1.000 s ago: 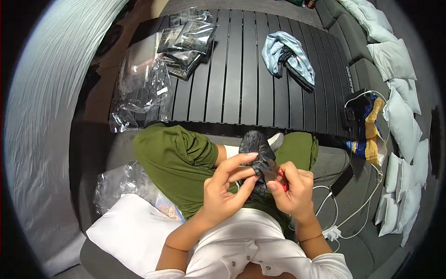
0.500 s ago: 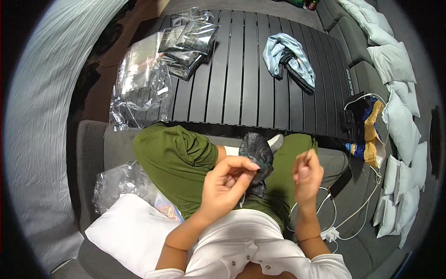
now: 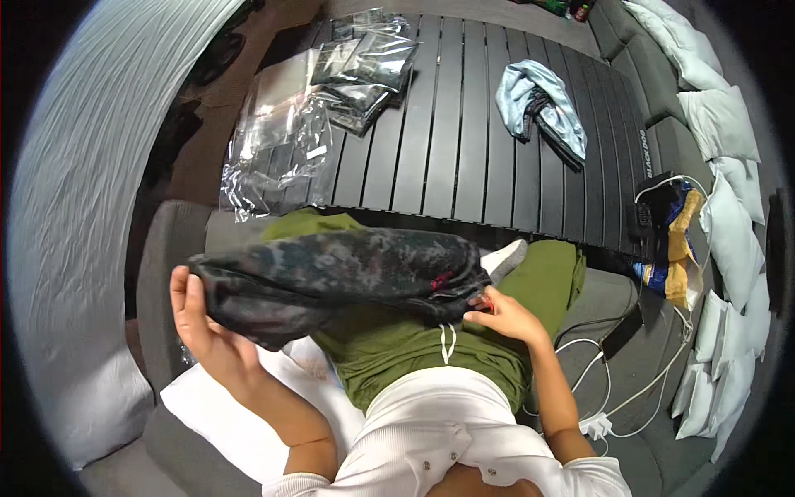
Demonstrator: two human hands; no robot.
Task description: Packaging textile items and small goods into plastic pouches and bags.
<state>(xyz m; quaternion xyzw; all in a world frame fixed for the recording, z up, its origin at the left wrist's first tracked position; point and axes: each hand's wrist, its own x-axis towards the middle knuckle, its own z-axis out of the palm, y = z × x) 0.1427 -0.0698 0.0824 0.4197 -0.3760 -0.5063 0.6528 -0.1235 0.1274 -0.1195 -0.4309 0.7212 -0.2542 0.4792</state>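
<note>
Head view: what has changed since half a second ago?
The dark cloth, bunched before, now spreads leftward above the green trousers. The left hand moved left to one end; the right hand reached the other. The light-blue cloth and packets stayed on the table.

Domestic-looking lounge area, as indicated by a grey upholstered sofa (image 3: 609, 290), a black slatted table (image 3: 447, 124), a pale hanging curtain (image 3: 91, 224) and a row of light cushions (image 3: 720, 124)

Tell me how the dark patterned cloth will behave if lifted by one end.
The dark patterned cloth looks floppy, since loose folds droop beside the left hand. It's probably light, its layers looking thin, and unlikely to break, appearing to be soft fabric.
</note>
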